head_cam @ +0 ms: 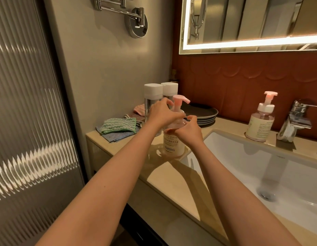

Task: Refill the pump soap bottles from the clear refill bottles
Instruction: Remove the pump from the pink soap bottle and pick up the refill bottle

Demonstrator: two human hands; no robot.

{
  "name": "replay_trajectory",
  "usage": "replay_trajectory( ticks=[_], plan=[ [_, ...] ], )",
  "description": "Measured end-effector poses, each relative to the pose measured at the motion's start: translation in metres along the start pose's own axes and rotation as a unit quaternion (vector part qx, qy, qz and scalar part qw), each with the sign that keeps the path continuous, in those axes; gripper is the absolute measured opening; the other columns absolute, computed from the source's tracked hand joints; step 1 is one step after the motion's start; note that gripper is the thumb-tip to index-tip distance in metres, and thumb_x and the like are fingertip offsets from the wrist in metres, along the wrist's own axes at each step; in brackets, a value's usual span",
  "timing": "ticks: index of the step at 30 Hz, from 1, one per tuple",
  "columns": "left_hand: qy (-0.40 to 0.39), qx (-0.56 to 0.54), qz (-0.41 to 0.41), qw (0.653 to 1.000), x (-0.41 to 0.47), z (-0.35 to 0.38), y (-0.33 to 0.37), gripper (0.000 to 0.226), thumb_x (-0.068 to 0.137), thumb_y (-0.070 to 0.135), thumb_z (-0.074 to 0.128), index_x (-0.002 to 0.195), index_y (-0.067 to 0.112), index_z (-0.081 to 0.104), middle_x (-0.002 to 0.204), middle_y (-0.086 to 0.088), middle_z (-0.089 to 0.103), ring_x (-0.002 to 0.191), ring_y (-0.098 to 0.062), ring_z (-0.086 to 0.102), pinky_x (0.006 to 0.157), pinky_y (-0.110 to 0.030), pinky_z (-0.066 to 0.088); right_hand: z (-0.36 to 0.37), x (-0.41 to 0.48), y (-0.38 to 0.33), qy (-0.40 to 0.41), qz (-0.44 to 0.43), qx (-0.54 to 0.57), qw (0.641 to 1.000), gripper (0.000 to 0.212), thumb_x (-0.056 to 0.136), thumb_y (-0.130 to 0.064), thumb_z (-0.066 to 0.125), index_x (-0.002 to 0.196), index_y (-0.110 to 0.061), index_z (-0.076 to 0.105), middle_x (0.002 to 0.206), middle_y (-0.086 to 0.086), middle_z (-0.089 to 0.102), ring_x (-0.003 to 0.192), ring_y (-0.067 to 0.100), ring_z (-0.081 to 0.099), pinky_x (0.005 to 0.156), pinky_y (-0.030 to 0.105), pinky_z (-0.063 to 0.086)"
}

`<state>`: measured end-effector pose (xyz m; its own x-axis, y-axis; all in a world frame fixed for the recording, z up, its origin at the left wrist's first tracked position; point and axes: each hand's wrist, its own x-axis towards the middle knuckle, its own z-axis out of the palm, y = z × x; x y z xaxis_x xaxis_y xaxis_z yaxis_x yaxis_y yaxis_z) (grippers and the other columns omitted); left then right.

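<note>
Two steps at most look begun, and by my reading nothing has been poured yet. The left refill bottle [153,101] and the right refill bottle [169,91] stand at the far left of the counter [172,183], touching each other, white caps on. Just in front of them your left hand [159,113] curls its fingers round the neck below the pink pump head [180,99] of the near pump bottle [172,144], which stands upright at the sink's left edge. Your right hand [188,130] grasps that bottle's shoulder to steady it. I judge you are unscrewing the pump, which sits in place. The label hides how full the bottle is. The far pump bottle [259,125], well to the right beside the tap [296,118], is untouched, pump on.

Left for you: open this one, uncap a refill, pour, close, then repeat at the right.

Around you, folded cloths [118,127] lie far left near the wall. A stack of dark plates [204,114] sits just behind your hands and crowds the pouring spot. The sink [243,157] lies open to the right, so a tipped bottle could slide in.
</note>
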<state>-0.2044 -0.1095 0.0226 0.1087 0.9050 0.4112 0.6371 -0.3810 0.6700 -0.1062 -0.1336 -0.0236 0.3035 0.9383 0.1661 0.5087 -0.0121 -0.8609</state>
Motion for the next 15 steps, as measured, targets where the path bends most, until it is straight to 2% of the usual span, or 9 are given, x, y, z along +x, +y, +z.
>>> replay_trajectory(
  ticks=[1,3,5,6,9,15],
  plan=[
    [-0.001,0.009,0.000,1.000,0.001,0.001,0.000,0.066,0.070,0.051,0.072,0.123,0.018,0.049,0.124,-0.004,0.052,0.113,-0.021,0.048,0.092,-0.039,0.044,-0.001,0.000,0.000,-0.001,-0.001,-0.004,1.000,0.099,0.065,-0.039,0.083,0.140,-0.018,0.022,0.136,0.007,0.050,0.124,0.029,0.048,0.098,0.048,0.043],
    [-0.057,-0.016,0.005,0.998,0.001,0.001,0.004,0.066,0.074,0.052,0.067,0.127,0.018,0.048,0.125,-0.004,0.052,0.115,-0.022,0.048,0.096,-0.043,0.043,-0.001,0.000,0.000,-0.003,-0.003,-0.011,1.000,0.099,0.065,-0.040,0.082,0.140,-0.018,0.021,0.135,0.007,0.050,0.124,0.029,0.047,0.099,0.049,0.043],
    [-0.109,-0.064,0.000,0.992,-0.002,0.002,0.008,0.046,0.082,0.037,0.064,0.121,0.016,0.051,0.110,-0.002,0.055,0.109,-0.021,0.053,0.088,-0.034,0.044,-0.001,0.000,-0.001,-0.005,-0.001,-0.012,1.000,0.098,0.066,-0.040,0.082,0.140,-0.018,0.021,0.133,0.007,0.051,0.122,0.028,0.048,0.098,0.049,0.044],
    [-0.106,-0.070,-0.003,0.992,-0.002,0.003,0.008,0.037,0.083,0.030,0.065,0.114,0.016,0.053,0.103,-0.001,0.056,0.105,-0.021,0.055,0.082,-0.031,0.044,-0.001,0.000,-0.001,-0.006,0.001,-0.010,1.000,0.097,0.066,-0.039,0.082,0.139,-0.019,0.022,0.133,0.007,0.051,0.121,0.028,0.049,0.097,0.049,0.044],
    [-0.029,-0.043,-0.010,0.999,0.003,0.004,0.007,0.032,0.075,0.031,0.073,0.100,0.016,0.057,0.093,0.001,0.059,0.092,-0.017,0.058,0.074,-0.028,0.044,-0.001,-0.001,-0.002,-0.003,0.005,-0.009,1.000,0.098,0.065,-0.038,0.082,0.139,-0.020,0.022,0.134,0.007,0.050,0.122,0.029,0.048,0.098,0.050,0.043],
    [0.091,-0.143,-0.041,0.985,0.006,-0.010,0.017,0.049,0.074,0.038,0.074,0.114,0.013,0.061,0.098,0.003,0.062,0.090,-0.012,0.056,0.063,-0.018,0.042,-0.003,-0.003,-0.001,0.008,0.003,-0.018,1.000,0.099,0.063,-0.040,0.083,0.139,-0.016,0.024,0.134,0.009,0.050,0.122,0.029,0.049,0.098,0.049,0.043]
  ],
)
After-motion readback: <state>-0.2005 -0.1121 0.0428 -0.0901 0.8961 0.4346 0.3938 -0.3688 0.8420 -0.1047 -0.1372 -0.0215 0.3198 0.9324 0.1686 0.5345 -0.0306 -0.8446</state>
